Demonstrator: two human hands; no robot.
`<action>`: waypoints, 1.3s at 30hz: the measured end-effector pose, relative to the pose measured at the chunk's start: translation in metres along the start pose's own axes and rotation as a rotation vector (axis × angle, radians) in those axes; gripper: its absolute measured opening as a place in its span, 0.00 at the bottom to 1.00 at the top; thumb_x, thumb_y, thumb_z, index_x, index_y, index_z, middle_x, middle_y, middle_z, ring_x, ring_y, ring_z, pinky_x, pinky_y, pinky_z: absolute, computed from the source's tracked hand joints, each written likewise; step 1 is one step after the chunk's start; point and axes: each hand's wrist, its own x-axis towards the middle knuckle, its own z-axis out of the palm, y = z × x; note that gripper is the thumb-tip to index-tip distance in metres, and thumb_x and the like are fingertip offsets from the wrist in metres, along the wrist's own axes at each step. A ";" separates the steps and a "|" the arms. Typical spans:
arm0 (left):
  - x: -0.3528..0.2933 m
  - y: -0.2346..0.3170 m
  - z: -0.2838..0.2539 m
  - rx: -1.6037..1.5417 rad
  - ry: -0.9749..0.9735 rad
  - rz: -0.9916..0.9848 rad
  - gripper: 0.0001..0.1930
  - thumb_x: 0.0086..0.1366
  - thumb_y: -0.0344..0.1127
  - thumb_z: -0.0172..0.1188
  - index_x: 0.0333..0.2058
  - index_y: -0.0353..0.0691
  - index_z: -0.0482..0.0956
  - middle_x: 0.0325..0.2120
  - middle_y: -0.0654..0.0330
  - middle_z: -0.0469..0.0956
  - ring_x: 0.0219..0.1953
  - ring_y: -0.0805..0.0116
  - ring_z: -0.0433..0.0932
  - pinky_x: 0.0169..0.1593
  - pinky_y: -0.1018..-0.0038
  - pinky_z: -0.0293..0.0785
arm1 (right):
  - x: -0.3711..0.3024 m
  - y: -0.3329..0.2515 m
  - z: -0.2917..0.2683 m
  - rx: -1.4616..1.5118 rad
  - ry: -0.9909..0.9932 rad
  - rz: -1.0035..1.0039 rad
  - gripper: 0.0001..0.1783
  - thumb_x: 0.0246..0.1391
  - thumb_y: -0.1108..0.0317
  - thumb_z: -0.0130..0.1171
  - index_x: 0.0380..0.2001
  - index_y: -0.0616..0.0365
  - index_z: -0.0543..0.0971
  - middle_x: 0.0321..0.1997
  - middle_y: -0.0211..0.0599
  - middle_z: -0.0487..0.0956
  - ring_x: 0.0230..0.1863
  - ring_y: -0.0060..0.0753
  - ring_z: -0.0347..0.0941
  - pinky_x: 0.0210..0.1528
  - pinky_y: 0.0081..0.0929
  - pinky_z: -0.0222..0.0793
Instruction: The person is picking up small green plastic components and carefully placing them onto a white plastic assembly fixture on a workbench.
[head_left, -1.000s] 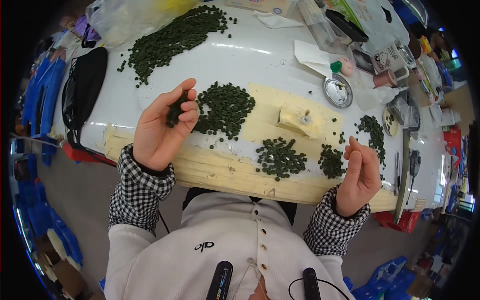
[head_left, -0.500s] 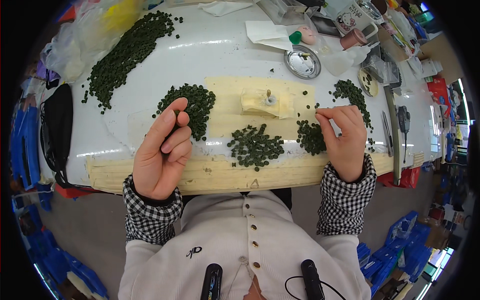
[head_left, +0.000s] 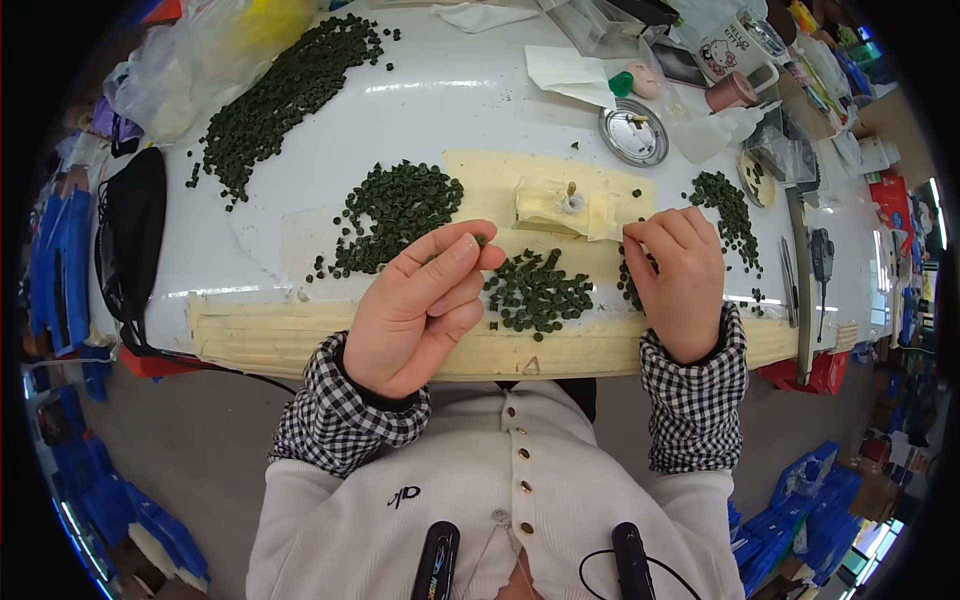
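My left hand (head_left: 415,310) is closed in a pinch on a small dark green round piece (head_left: 481,240) between thumb and index fingertip. It hovers between a larger pile of such pieces (head_left: 400,210) and a smaller pile (head_left: 540,292). My right hand (head_left: 680,285) is also pinched, thumb against index finger, over another small pile that it partly covers. Whatever lies in that pinch is too small to make out. Beyond both hands, a block wrapped in yellowish tape (head_left: 545,210) stands on a tape-covered patch, with a short brass-coloured peg (head_left: 572,189) upright on top.
A long heap of green pieces (head_left: 290,95) lies far left, near plastic bags (head_left: 180,80) and a black face mask (head_left: 132,235). A round metal lid (head_left: 634,133), a mug (head_left: 735,48) and a thread spool (head_left: 732,91) stand back right. Tweezers (head_left: 789,275) lie at right.
My left hand has moved right, from beside the larger pile toward the middle, and the green piece now shows at its fingertips. My right hand stays pinched. The whole view has shifted slightly.
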 end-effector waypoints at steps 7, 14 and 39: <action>0.004 -0.009 0.005 0.058 -0.027 -0.039 0.11 0.68 0.30 0.54 0.47 0.35 0.75 0.35 0.61 0.78 0.20 0.87 0.58 0.23 0.87 0.55 | 0.002 -0.008 -0.021 0.341 0.081 0.157 0.07 0.40 0.81 0.64 0.25 0.62 0.78 0.26 0.35 0.74 0.32 0.35 0.69 0.35 0.28 0.65; 0.005 -0.014 0.013 0.182 -0.027 -0.085 0.10 0.68 0.27 0.53 0.47 0.36 0.75 0.38 0.56 0.79 0.20 0.86 0.57 0.23 0.86 0.55 | 0.004 -0.056 -0.023 0.712 0.089 0.112 0.09 0.41 0.82 0.65 0.29 0.62 0.78 0.30 0.37 0.77 0.33 0.34 0.73 0.35 0.26 0.68; 0.004 -0.014 0.005 0.109 -0.120 -0.218 0.07 0.70 0.32 0.51 0.40 0.37 0.75 0.31 0.62 0.79 0.18 0.86 0.55 0.23 0.87 0.54 | -0.003 -0.053 0.005 0.962 0.058 0.027 0.12 0.42 0.83 0.65 0.33 0.62 0.80 0.33 0.40 0.80 0.33 0.32 0.78 0.35 0.23 0.73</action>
